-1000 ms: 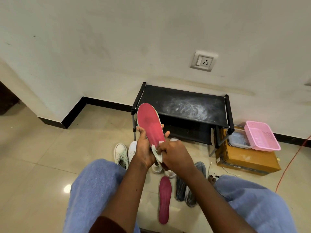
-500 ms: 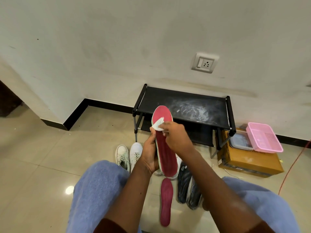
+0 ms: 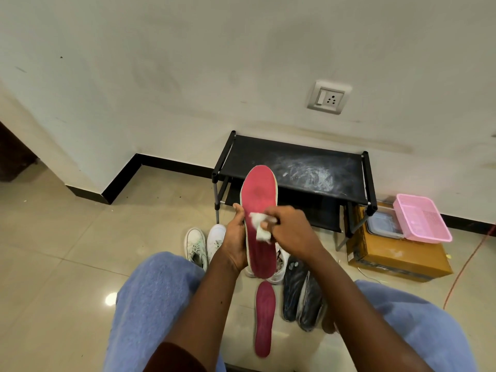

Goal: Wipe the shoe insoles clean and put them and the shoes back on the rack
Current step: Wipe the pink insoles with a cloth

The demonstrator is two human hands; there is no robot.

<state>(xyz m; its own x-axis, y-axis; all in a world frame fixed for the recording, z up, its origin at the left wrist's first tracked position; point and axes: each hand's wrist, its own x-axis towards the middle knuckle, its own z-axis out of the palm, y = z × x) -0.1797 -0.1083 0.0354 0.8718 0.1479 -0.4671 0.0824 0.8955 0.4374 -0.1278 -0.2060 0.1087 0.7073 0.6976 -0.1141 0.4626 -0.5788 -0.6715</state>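
Head view: we look down between our knees at the held insole (image 3: 259,196). It stands on end with its toe up, in front of the black shoe rack (image 3: 295,162).
Why upright: we judge this turns its red face to us, so the wipe can run its full length.
Left hand (image 3: 236,237): our grip curls round the insole's left edge and braces it against the rubbing.
Right hand (image 3: 291,232): our fingertips are bent in and pinch a crumpled white wipe (image 3: 259,227), pressing it on the insole's middle.
Second insole (image 3: 264,318): it lies flat on the floor between our legs, within easy reach. We cannot tell whether it has been cleaned.
Shoes: the white sneakers (image 3: 197,247) and dark shoes (image 3: 300,296) sit on the floor before the rack. Another white pair is partly hidden behind the held insole.
Rack top: it is smeared with white dust, and every shoe and insole we see is off it.
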